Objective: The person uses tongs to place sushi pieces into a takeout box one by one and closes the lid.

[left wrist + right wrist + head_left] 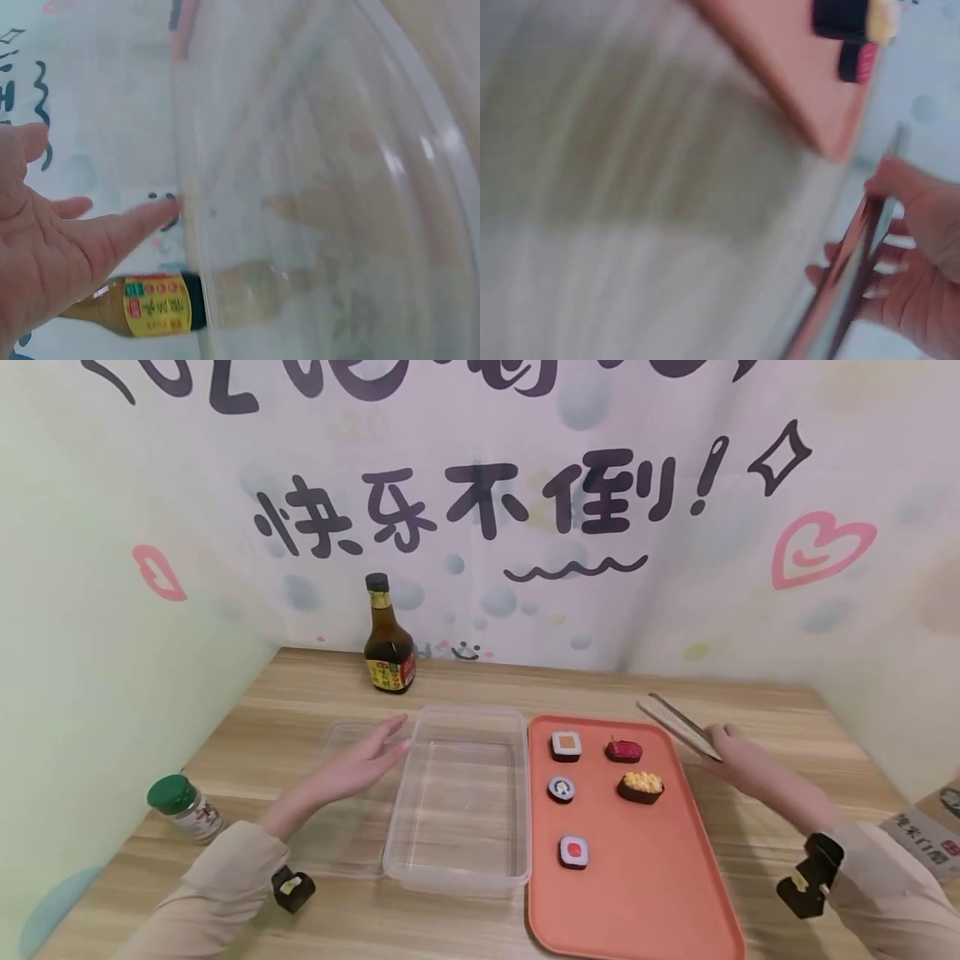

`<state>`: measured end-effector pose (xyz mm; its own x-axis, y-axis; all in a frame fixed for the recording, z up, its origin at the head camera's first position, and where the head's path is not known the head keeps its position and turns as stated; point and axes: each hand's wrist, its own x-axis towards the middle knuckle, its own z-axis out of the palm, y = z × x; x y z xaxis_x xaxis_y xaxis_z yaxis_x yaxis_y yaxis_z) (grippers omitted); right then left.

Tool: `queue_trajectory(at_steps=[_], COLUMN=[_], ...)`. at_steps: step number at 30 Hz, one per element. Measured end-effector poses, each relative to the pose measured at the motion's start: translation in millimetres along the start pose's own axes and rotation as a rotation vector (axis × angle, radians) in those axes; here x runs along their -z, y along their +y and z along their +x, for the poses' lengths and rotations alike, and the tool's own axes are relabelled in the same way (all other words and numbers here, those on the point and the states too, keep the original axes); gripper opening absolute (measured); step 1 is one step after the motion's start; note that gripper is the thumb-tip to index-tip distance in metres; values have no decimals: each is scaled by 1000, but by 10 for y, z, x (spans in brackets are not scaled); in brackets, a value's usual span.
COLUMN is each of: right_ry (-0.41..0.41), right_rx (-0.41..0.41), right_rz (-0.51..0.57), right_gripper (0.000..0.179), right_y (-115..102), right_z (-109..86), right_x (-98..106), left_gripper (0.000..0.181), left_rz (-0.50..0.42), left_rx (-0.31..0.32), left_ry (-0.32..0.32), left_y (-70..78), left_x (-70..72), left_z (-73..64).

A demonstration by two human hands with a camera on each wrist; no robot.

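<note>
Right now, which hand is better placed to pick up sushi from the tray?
Probably the right hand: it holds tongs beside the tray. The left hand holds nothing; the clear container separates it from the tray.

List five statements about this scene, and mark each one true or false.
1. The right hand holds the tongs. True.
2. Five sushi pieces lie on the orange tray. True.
3. The left hand grips the brown bottle. False: the left hand holds nothing, and the bottle stands beyond it.
4. In the head view, the clear container is right of the tray. False: it is left.
5. The bottle's cap is black. True.
</note>
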<state>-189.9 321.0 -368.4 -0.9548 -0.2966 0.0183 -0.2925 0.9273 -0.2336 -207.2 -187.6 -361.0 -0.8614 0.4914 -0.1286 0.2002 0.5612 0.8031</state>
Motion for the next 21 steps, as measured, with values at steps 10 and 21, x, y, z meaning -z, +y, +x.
queue_trajectory(at_steps=[10,21], right_ry=[93,351], right_rx=[374,774], right_rz=[-214,-547], right_gripper=[40,65], right_y=[-466,-479], right_z=[228,401], right_x=[227,356], left_gripper=[65,64], left_rz=[-164,-177], left_rx=[123,107], left_ry=[-132,-139], left_y=[71,87], left_x=[-31,-25], left_z=[7,21])
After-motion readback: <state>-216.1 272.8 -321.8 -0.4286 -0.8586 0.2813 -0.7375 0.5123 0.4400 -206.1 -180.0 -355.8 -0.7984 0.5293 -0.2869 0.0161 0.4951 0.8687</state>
